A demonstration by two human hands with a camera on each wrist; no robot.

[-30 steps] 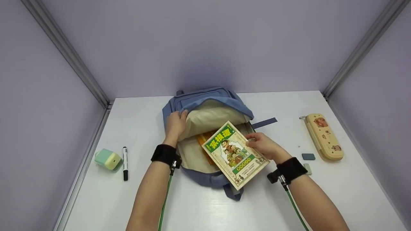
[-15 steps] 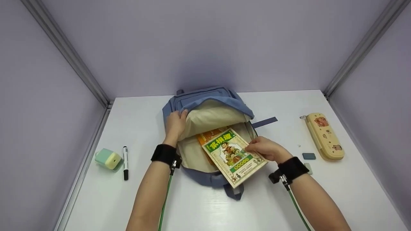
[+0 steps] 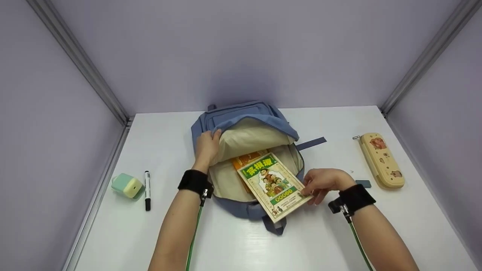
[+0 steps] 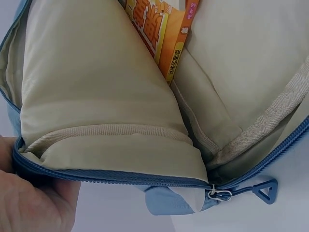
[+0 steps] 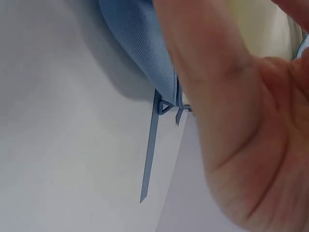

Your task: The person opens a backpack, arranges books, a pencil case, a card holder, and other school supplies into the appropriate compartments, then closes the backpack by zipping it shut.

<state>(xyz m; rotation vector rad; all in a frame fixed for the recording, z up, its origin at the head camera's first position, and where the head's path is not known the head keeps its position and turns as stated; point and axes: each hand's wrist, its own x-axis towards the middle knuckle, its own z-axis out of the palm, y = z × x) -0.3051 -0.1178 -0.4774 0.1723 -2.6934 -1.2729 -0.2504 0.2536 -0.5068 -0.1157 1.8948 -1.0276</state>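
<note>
A blue backpack (image 3: 235, 109) with a cream lining lies unzipped against the back wall. My left hand (image 3: 206, 148) grips the edge of its front flap and holds it up; the left wrist view shows the zipped rim (image 4: 111, 178) between thumb and fingers. A green-and-cream book (image 3: 269, 180) slants across the opening, its lower end over the bag's near edge. Its right corner is pinched by my right hand (image 3: 325, 180), thumb on the cover. Beneath it, partly hidden inside the bag, is an orange book (image 4: 174, 41). The right palm (image 5: 241, 125) fills much of the right wrist view.
At the left of the white table are a green-and-yellow block-shaped item (image 3: 127, 186) and a black-capped marker (image 3: 147, 190). To the right lie a cream pencil case (image 3: 382, 160) and a dark eraser-like block (image 3: 363, 183). A strap (image 3: 311, 143) extends from the bag's right side.
The book's top end has lowered towards the bag's opening. My right hand has slid down its right edge to the lower corner. My left hand stays on the flap.
</note>
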